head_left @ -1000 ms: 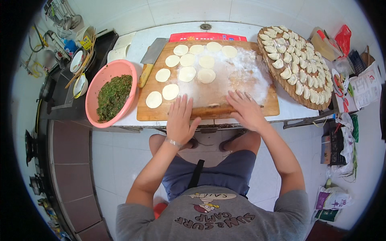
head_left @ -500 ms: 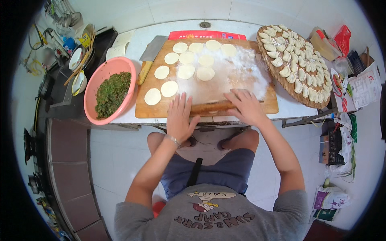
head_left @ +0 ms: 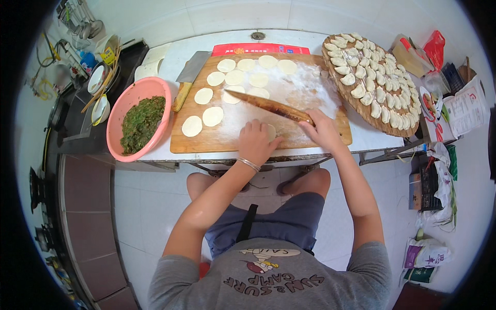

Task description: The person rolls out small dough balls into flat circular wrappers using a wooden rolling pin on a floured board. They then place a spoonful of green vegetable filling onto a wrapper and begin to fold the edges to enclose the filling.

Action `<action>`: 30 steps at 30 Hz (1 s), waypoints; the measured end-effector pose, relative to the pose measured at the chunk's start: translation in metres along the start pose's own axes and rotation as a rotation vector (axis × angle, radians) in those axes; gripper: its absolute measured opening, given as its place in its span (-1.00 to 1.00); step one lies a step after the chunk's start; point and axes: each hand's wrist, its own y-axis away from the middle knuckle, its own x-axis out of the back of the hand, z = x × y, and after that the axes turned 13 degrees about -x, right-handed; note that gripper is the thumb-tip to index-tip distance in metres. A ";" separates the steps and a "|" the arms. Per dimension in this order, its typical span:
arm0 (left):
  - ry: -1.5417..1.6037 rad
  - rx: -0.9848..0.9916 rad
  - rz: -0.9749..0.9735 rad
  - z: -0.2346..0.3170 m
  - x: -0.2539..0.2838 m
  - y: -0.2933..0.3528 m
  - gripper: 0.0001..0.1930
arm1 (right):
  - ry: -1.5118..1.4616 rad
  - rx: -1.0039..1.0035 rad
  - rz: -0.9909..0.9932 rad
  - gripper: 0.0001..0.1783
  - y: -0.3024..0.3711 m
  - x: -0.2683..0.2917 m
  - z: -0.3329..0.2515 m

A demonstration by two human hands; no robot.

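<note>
My right hand (head_left: 324, 131) is closed around one end of a wooden rolling pin (head_left: 268, 105), which is raised and slants up to the left over the board. Low on the wooden cutting board (head_left: 178, 142), my left hand (head_left: 256, 143) has a small dough round (head_left: 271, 133) between its thumb and fingers, partly hidden by the hand. Flat dumpling wrappers (head_left: 212, 116) lie in loose rows over the board's left and far parts. White flour (head_left: 310, 77) covers much of its middle and right.
A pink bowl (head_left: 110, 129) of chopped green filling (head_left: 142, 124) stands left of the board. A cleaver (head_left: 194, 67) rests across the board's far left edge. At the right, a round wooden board (head_left: 330, 64) holds many folded dumplings (head_left: 380, 94). Behind lies a red flat package (head_left: 222, 49).
The rolling pin has lifted off the board and swung up to the left in my right hand. My left hand has left the pin, moved right and taken hold of the dough round.
</note>
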 end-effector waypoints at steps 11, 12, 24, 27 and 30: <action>0.063 -0.092 0.372 -0.023 0.022 0.022 -0.42 | 0.104 0.262 -0.025 -0.59 0.009 0.007 0.017; -0.007 -0.053 0.285 -0.027 0.020 0.028 -0.41 | 0.159 0.289 -0.061 -0.57 0.011 0.000 0.012; 0.019 -0.006 0.060 -0.038 0.019 0.048 -0.35 | 0.407 0.163 -0.113 -0.31 0.004 -0.024 0.002; -0.038 0.018 0.028 -0.050 0.017 0.043 -0.35 | 0.390 0.166 -0.111 -0.32 -0.006 -0.022 -0.008; -0.141 0.073 0.069 -0.073 0.010 -0.004 -0.35 | 0.373 0.119 -0.014 -0.33 -0.036 -0.041 0.002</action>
